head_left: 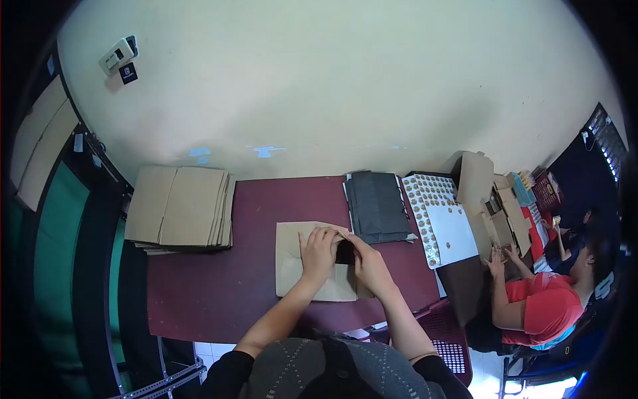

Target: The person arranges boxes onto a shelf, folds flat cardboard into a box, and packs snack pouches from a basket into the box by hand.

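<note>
A brown cardboard box [288, 259], partly folded, lies in front of me on the dark red table. Its right part stands open around a dark gap between my hands. My left hand [319, 251] rests on its upper panel with the fingers stretched out and lying flat. At the box's right side, my right hand [371, 266] has its fingers bent over the raised edge of a flap. The right thumb is mostly hidden.
Flat cardboard pieces [193, 206] are stacked at the left. Black folded sheets [379, 206] lie behind the box, beside a white sheet with rows of round brown stickers [452, 229]. On the right, a person in a red shirt [548, 302] handles cardboard. A maroon crate [446, 332] stands below the table.
</note>
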Tool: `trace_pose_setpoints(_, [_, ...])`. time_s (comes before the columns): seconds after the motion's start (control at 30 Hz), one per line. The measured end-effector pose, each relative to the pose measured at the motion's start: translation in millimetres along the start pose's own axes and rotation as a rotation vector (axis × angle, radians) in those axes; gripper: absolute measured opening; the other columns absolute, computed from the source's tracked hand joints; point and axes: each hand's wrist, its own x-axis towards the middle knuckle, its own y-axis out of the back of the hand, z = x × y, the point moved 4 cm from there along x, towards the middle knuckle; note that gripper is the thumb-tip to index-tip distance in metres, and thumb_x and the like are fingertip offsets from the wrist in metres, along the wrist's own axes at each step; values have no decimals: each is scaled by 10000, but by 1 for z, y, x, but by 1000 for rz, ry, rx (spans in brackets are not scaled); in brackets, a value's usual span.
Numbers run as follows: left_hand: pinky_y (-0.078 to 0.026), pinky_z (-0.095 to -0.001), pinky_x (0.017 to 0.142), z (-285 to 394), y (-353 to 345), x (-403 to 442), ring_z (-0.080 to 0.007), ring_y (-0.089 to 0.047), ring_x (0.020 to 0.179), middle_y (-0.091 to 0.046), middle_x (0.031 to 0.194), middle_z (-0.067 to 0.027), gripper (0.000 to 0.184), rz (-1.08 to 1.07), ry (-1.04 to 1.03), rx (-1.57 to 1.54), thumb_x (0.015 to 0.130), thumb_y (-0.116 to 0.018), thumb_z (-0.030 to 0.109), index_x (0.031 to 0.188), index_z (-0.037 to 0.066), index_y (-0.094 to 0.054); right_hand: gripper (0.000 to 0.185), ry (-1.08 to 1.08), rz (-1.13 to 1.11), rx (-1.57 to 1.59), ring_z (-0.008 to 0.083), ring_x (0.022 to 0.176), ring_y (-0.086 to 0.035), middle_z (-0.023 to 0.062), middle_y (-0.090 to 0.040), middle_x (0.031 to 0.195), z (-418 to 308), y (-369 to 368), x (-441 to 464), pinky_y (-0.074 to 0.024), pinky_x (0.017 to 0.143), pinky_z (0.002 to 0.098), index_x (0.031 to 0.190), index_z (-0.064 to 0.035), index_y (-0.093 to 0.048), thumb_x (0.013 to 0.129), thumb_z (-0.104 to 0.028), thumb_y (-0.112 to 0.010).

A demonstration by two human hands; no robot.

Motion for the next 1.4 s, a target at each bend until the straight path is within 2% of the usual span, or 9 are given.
trace_pose_setpoints(0.6, [-213, -646, 983, -2, 4, 4, -259, -496, 1077, -535, 1060, -63, 335, -201, -127, -172, 810, -505, 44, 1129, 142, -534, 374, -116, -110, -6, 367, 1146, -486, 231, -504, 1226, -8, 1, -20, -392, 959, 386, 1198, 5, -441, 824, 13, -459])
trace_pose_setpoints(0.67, [-249, -576, 1014, -3, 16, 8, -291, -469, 1118, -497, 1143, -106, 479, -328, -122, -282, 786, -521, 7, 1242, 144, -462, 411, -194, -131, 9, 443, 1051, -512, 306, -546, 1069, -4, -9, -22, -414, 903, 436, 1240, 15, -352, 861, -92, -468])
trace_pose_setpoints(0.77, [-270, -449, 1055, -12, 36, 13, -305, -423, 1189, -458, 1214, -136, 591, -471, -108, -557, 730, -560, -26, 1283, 128, -418, 450, -193, -105, 142, 442, 1064, -513, 335, -521, 1099, -1, -14, -19, -406, 911, 419, 1269, 16, -290, 917, -218, -443])
trace_pose_setpoints(0.8, [-316, -352, 1032, -14, 43, 16, -307, -417, 1194, -447, 1234, -151, 576, -471, -77, -639, 725, -583, -4, 1270, 102, -431, 510, -180, -90, 202, 406, 1180, -445, 318, -438, 1249, 2, -16, -18, -344, 984, 394, 1312, 7, -230, 952, -321, -380])
trace_pose_setpoints(0.9, [-323, -375, 1019, -21, 70, 14, -311, -423, 1187, -434, 1250, -162, 540, -235, -106, -507, 736, -582, 14, 1254, 89, -448, 570, -219, -116, 399, 368, 1307, -282, 290, -289, 1382, 3, -14, -19, -227, 1065, 366, 1367, -18, -140, 963, -376, -324])
trace_pose_setpoints(0.93, [-324, -401, 1018, -31, 73, 13, -338, -418, 1183, -426, 1243, -179, 526, -175, -119, -434, 740, -590, 27, 1243, 89, -450, 626, -160, -206, 459, 339, 1368, -99, 257, -103, 1458, 11, -21, -18, -120, 1098, 375, 1416, -61, -54, 962, -451, -236])
trace_pose_setpoints(1.1, [-236, -500, 1045, -72, 64, -14, -382, -321, 1258, -327, 1336, -206, 508, -191, 33, -141, 815, -564, 153, 1288, 88, -391, 656, -202, -471, 194, 323, 1379, -5, 198, 69, 1483, 39, -52, -35, -55, 1099, 422, 1430, -117, 72, 948, -506, -146])
trace_pose_setpoints(1.2, [-265, -462, 1050, -86, 52, -30, -416, -257, 1292, -92, 1426, -240, 617, -270, 204, -195, 862, -530, 200, 1385, 90, -222, 633, -216, -456, -98, 419, 1356, -18, 232, 82, 1469, 36, -55, -39, -107, 1065, 537, 1438, -167, 49, 950, -477, -208])
trace_pose_setpoints(1.4, [-262, -451, 1050, -87, 58, -34, -451, -214, 1295, -93, 1396, -307, 733, -278, 287, -298, 851, -535, 164, 1424, 124, -79, 859, -249, -293, -131, 424, 1348, -94, 239, 53, 1468, 37, -60, -41, -181, 1027, 592, 1429, -153, 84, 864, -485, -471])
